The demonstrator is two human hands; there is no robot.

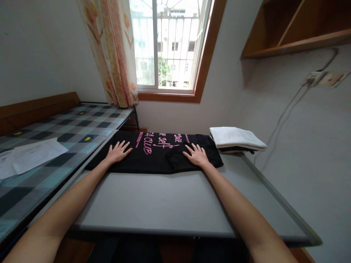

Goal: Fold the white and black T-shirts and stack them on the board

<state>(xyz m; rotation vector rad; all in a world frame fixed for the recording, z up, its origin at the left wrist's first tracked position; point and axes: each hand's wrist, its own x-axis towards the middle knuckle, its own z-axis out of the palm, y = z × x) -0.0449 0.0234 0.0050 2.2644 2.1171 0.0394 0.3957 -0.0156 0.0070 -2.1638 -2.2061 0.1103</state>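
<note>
A black shirt [148, 160] with pink lettering lies partly folded across the far half of the grey table [161, 204]. Flat on its left part rests my left hand [118, 152], fingers spread. My right hand [196, 155] presses on the right part, over a folded-in section, with its fingers also apart. Neither hand grips the cloth. Just beyond the shirt's right end sits a stack of folded clothes [236, 138], white on top with dark cloth beneath.
Along the left runs a bed [68, 126] with a checked cover and some paper sheets [33, 157]. A curtain [115, 54] hangs by the barred window [170, 47]. On the right wall are a wooden shelf [296, 42], a socket [315, 77] and a dangling cable [285, 109].
</note>
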